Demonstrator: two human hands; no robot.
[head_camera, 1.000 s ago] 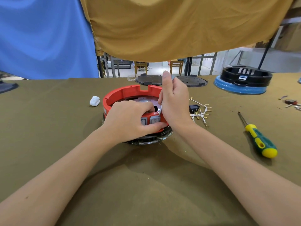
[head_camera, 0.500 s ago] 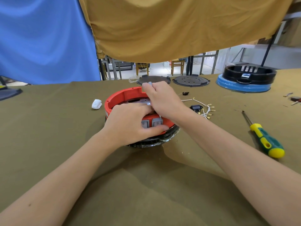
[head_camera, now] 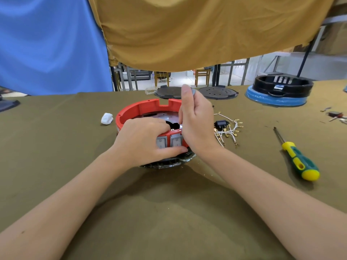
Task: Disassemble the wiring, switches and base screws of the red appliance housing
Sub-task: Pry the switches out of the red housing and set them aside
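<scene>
The round red housing (head_camera: 139,109) sits on the olive cloth in the middle of the table, open side up. Two grey rocker switches (head_camera: 169,141) are set in its near wall. My left hand (head_camera: 142,140) grips that wall, fingers over the rim and thumb below the switches. My right hand (head_camera: 196,121) holds a slim grey-ended tool (head_camera: 192,91) upright, its metal tip down inside the housing behind the switches. Loose white wires with brass terminals (head_camera: 230,131) and a black switch (head_camera: 221,123) lie right of the housing.
A green-and-yellow screwdriver (head_camera: 298,160) lies at the right. A small white part (head_camera: 107,118) lies left of the housing. Two dark round plates (head_camera: 217,92) and a black-and-blue round base (head_camera: 279,91) stand at the far edge. Small parts (head_camera: 335,115) lie far right.
My right hand had reached over into the housing; it has come back upright with the tool at the near right wall. My left hand keeps its grip.
</scene>
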